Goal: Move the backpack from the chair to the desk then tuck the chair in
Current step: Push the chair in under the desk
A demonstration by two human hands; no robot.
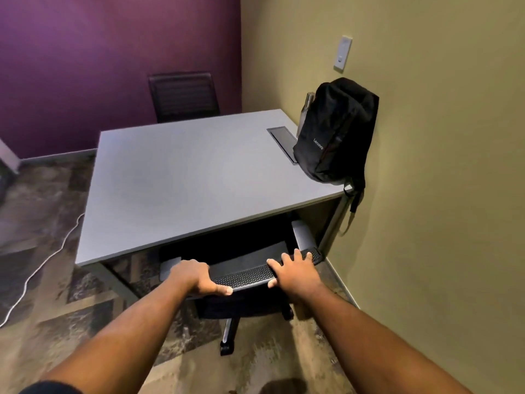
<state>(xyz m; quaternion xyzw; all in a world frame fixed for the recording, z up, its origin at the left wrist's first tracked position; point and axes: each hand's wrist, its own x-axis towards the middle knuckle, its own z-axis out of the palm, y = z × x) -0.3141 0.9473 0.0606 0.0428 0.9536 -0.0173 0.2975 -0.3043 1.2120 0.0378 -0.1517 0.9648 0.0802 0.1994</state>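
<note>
Black backpack stands upright on table, far right corner, leaning on wall. First step looks done. Chair seat mostly under table, mesh backrest top just outside near edge. Left hand curls fingers over backrest top, thumb on near edge. Right hand lies flatter, fingers spread across mesh. Advice: push evenly with both hands, keep chair square, watch right armrest near table leg, stop before backrest meets table edge.
</note>
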